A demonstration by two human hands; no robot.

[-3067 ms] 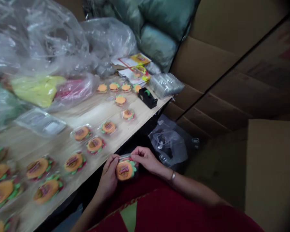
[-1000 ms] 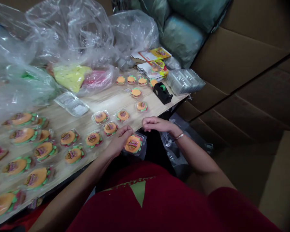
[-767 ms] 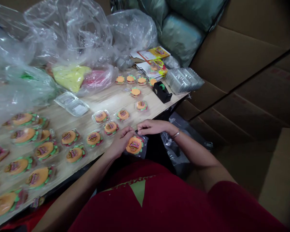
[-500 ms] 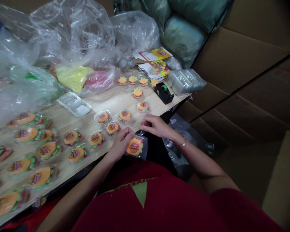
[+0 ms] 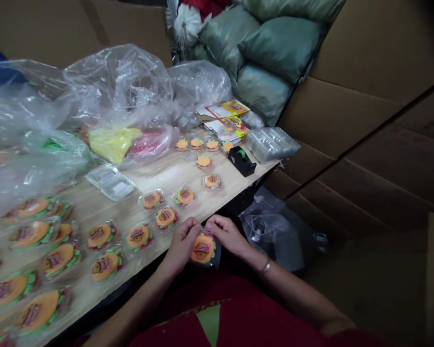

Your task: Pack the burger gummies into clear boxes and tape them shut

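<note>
a light, clear burger pack (image 5: 203, 248), held just off the near edge of the worktop (image 5: 168, 174), is pinched at its top rim by the left hand (image 5: 181, 243) and right hand (image 5: 227, 234), and is judged thin, slippery and best gripped by its edges.

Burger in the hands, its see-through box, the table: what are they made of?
The burger looks like soft gummy or foam, matte orange with green frills. Its box, between the left hand and right hand, looks like thin clear plastic: it glints. The table looks like pale wood, grain showing.
</note>
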